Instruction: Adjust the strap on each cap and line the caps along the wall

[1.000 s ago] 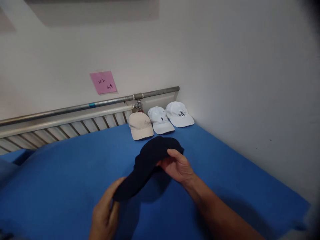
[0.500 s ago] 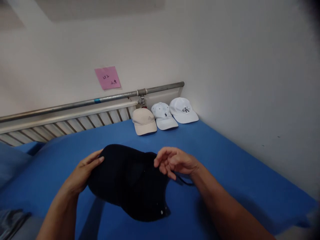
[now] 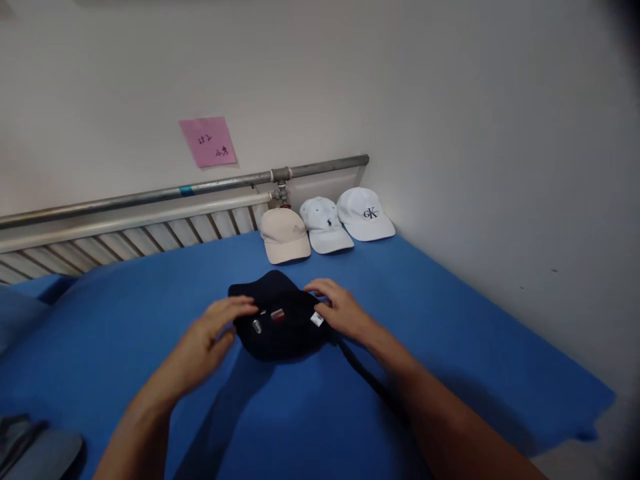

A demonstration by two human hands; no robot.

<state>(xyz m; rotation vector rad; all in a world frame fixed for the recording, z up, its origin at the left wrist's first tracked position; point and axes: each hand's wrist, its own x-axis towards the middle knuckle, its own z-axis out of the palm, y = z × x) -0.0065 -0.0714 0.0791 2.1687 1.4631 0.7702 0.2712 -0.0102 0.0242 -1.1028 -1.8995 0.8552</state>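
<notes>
A dark baseball cap (image 3: 280, 340) is between my hands above the blue surface, its brim (image 3: 267, 287) on the far side. A small red-and-white label, a metal buckle and a white tag (image 3: 317, 319) show on it. My left hand (image 3: 207, 337) is open at the cap's left edge, fingertips over it and thumb apart. With fingers and thumb on either side of the cap's right edge, my right hand (image 3: 345, 312) grips it near the white tag. A dark strap (image 3: 363, 370) trails from the cap under my right forearm.
Beige (image 3: 285, 237), pale (image 3: 326, 227) and white (image 3: 366, 215) caps stand in a row against the back wall. A radiator (image 3: 150, 238) and metal pipe run behind the blue surface (image 3: 125, 313). A grey-blue cap (image 3: 47, 453) lies at the lower left.
The dark cap has turned, its brim swinging from the left to the far side. My left hand has let go of the brim, and my right hand has come onto the cap's right edge.
</notes>
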